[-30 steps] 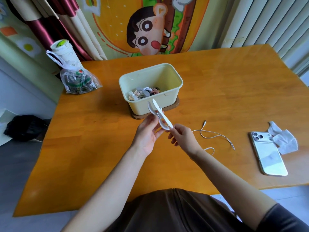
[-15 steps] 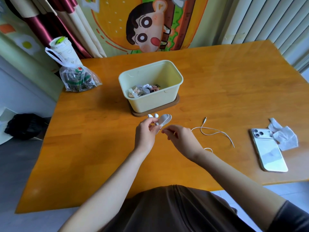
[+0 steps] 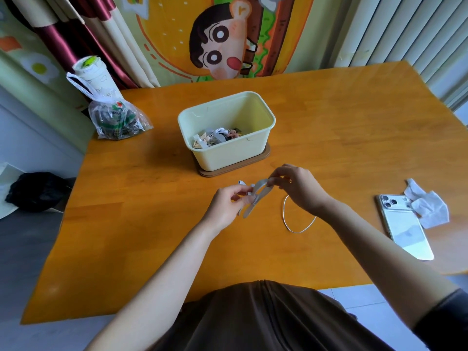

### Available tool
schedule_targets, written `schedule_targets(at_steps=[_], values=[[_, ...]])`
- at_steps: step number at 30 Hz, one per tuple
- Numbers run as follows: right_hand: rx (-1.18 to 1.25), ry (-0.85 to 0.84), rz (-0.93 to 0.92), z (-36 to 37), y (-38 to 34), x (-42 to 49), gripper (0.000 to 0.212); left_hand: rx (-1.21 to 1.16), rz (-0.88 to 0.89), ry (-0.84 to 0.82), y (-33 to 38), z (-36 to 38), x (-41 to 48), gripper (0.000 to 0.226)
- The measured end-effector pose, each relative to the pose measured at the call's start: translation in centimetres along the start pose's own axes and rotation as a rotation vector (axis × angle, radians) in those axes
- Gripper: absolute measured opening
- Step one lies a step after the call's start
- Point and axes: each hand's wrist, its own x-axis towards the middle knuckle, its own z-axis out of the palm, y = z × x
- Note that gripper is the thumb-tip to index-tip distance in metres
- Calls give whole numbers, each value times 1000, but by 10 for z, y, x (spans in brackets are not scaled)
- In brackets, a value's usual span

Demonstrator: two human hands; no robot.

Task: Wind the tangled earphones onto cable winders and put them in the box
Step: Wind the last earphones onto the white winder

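L. hand (image 3: 225, 207): fingers curled, winder (image 3: 257, 195) pinched at its lower end, held above tabletop (image 3: 152, 224) just in front of box (image 3: 228, 158). R. hand (image 3: 298, 190): upper end pinched by fingers. Earphone cable (image 3: 298, 232) is looped on tabletop beneath.

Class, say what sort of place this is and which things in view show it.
Most likely a room at home: a wooden table, a cartoon-print curtain behind it, and a phone lying by a crumpled tissue.
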Motion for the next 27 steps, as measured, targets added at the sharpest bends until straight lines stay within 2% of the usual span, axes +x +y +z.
schedule_targets(at_steps=[3,7,9,12,14,17,21,27], values=[[128,-66,52,-1,-4,2,15,-59,-18,-51,0,-7,-1,21],[551,-201,279,3,-5,1,27,-337,-20,-134,7,-9,-1,32],[614,-215,320,14,-3,-3,32,-481,-25,-101,12,-5,1,34],[676,-144,349,38,-8,-9,32,-740,-58,-23,20,-1,4,23],[718,-109,369,50,-12,-14,31,-910,-105,39,24,-1,6,23],[688,-106,345,61,-18,-20,34,-1019,-173,164,25,2,7,21],[448,-44,271,63,-27,-21,33,-890,-153,384,20,5,9,18],[182,-67,111,55,-34,-25,26,-268,-29,545,7,-2,9,20]])
